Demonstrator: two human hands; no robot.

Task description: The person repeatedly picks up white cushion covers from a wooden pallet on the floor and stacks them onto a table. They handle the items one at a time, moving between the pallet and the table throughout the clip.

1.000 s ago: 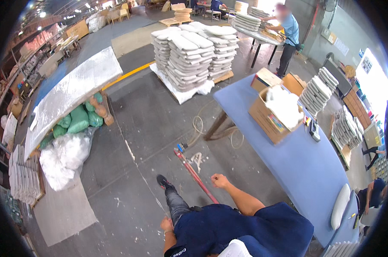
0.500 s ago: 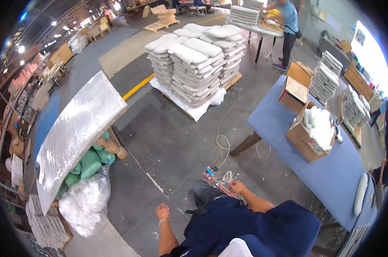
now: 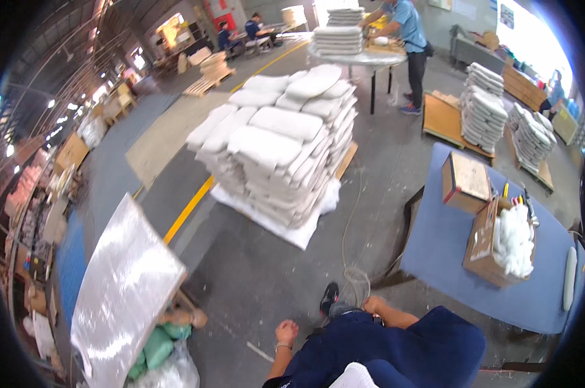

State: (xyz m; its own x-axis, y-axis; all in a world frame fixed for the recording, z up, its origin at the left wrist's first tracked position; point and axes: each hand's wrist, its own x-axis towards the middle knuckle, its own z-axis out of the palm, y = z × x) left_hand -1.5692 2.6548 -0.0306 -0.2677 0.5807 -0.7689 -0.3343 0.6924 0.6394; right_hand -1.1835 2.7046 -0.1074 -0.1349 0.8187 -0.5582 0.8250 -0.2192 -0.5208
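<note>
My left hand [image 3: 286, 332], with a band at its wrist, hangs loosely closed over the grey floor, and nothing shows in it. My right hand [image 3: 374, 305] is curled in at my waist, beside a pale coiled hose [image 3: 356, 277] lying on the floor. I see no object in its fingers. One dark shoe [image 3: 329, 298] steps out ahead of my body. In front of me stands a large stack of white cushions [image 3: 276, 145] on a pallet covered with a white sheet [image 3: 308, 236]. Neither hand touches the stack.
On the right, a blue-topped table [image 3: 428, 239] holds a carton of white stuffing [image 3: 483, 249], a closed box [image 3: 466, 181] and a long white pad [image 3: 569, 279]. A plastic-wrapped slab [image 3: 127, 284] leans over green bags [image 3: 157, 349] at left. A person [image 3: 409, 39] stands at a far table.
My view has moved forward and tilted up; the cushion stack looks nearer. A foot has come out in front. The red and blue hose fitting on the floor is no longer visible.
</note>
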